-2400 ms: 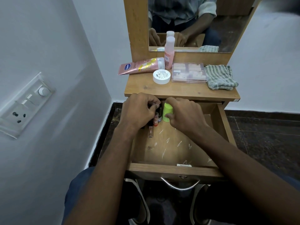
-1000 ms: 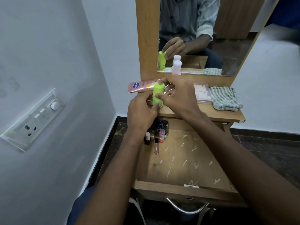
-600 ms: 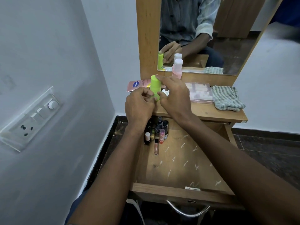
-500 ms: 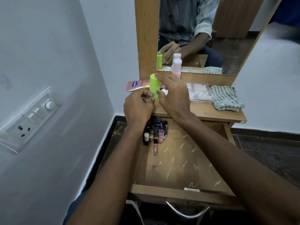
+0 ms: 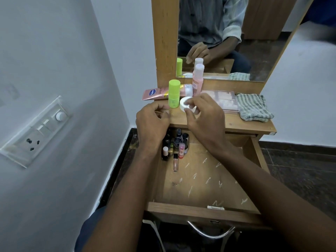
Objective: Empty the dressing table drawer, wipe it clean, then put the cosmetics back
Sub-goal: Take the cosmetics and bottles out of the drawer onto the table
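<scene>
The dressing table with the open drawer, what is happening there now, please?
A person is emptying the open wooden drawer onto the wooden tabletop. The lime-green plastic bottle stands upright there, free of both hands. The right hand touches the round white jar; the left hand hovers empty. Small nail-polish bottles remain in the drawer's far left corner.

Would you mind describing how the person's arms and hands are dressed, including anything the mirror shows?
Both the left hand and the right hand are bare: no gloves, rings or watch visible. The forearms are uncovered. In the wood-framed mirror, a grey-striped shirt sleeve appears rolled up above one forearm.
</scene>
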